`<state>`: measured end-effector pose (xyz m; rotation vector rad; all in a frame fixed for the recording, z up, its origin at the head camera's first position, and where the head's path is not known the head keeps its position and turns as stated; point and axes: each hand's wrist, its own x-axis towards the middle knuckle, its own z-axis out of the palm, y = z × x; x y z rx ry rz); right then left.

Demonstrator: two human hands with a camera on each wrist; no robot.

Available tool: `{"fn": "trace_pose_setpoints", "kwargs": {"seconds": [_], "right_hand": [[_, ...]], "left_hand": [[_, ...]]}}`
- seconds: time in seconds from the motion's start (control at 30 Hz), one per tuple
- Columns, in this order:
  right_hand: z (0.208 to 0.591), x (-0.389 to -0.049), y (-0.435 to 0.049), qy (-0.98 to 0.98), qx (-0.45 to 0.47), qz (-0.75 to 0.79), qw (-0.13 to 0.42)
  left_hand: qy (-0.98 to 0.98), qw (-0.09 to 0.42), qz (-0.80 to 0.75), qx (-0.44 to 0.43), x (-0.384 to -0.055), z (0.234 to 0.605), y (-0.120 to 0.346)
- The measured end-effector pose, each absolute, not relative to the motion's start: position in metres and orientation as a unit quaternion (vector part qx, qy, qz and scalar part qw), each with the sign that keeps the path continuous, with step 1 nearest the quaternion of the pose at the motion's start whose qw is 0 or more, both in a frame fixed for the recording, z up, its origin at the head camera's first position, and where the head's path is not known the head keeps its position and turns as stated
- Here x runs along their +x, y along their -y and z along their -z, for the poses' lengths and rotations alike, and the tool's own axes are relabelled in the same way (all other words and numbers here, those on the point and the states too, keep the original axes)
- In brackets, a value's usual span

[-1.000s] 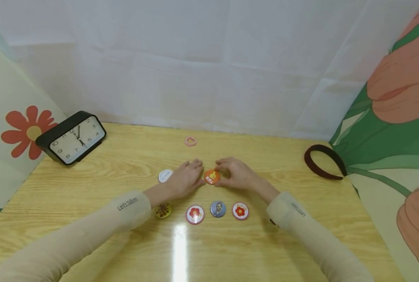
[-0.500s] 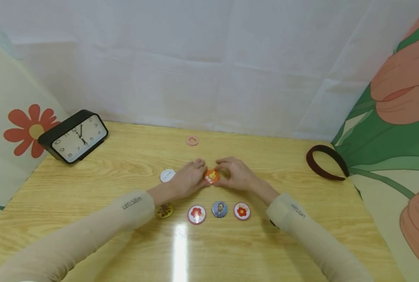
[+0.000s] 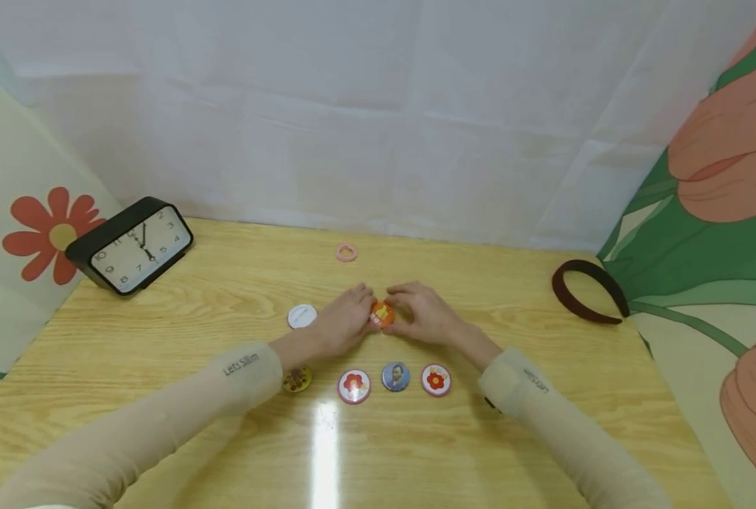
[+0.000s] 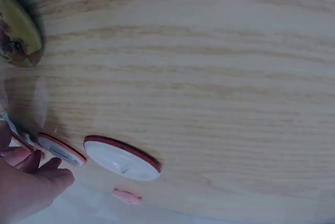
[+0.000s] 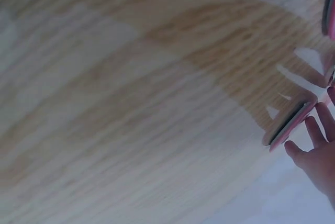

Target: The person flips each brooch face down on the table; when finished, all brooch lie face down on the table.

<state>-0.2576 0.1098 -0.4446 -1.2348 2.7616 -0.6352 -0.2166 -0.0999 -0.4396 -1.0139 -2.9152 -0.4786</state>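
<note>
In the head view, an orange button badge with a yellow figure is between my two hands. My right hand pinches its right side, thumb below and fingers curled above. From the left, my left hand grips its other edge and covers part of it. Left of that hand a badge lies white back up. In the left wrist view an orange-rimmed badge lies right beside the left fingers. A pink-rimmed badge sits by the right fingers in the right wrist view.
Nearer me lie a yellow badge, two red-flower badges and a blue portrait badge. Farther back is a pink ring. A black clock stands at left, a dark headband at right, a white cloth behind.
My left hand has moved right, closing onto the orange badge's left edge and covering more of it. The badge has turned slightly. My right hand has hardly moved.
</note>
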Motion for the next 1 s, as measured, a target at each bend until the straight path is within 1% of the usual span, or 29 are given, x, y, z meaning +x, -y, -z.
{"fn": "trace_pose_setpoints", "kwargs": {"seconds": [0.13, 0.2, 0.4, 0.47, 0.67, 0.77, 0.9, 1.0], "right_hand": [[0.442, -0.260, -0.110, -0.894, -0.386, 0.227, 0.027], [0.439, -0.261, -0.109, -0.892, -0.381, 0.240, 0.026], [0.426, -0.264, -0.107, -0.884, -0.383, 0.268, 0.000], [0.421, -0.264, -0.107, -0.881, -0.385, 0.276, -0.015], [0.411, -0.266, -0.108, -0.846, -0.413, 0.332, -0.057], [0.413, -0.269, -0.108, -0.820, -0.439, 0.357, -0.091], [0.419, -0.268, -0.109, -0.794, -0.462, 0.365, -0.150], [0.422, -0.266, -0.110, -0.782, -0.465, 0.376, -0.177]], "left_hand": [[0.934, -0.004, 0.163, -0.318, -0.219, 0.434, 0.101], [0.934, -0.001, 0.168, -0.314, -0.220, 0.430, 0.102], [0.918, 0.079, 0.157, -0.355, -0.225, 0.413, 0.106], [0.916, 0.086, 0.159, -0.359, -0.225, 0.406, 0.107], [0.923, 0.064, 0.186, -0.331, -0.228, 0.392, 0.106], [0.924, 0.053, 0.203, -0.320, -0.230, 0.389, 0.105], [0.922, 0.040, 0.226, -0.313, -0.231, 0.388, 0.105], [0.917, 0.032, 0.257, -0.305, -0.230, 0.388, 0.104]]}}
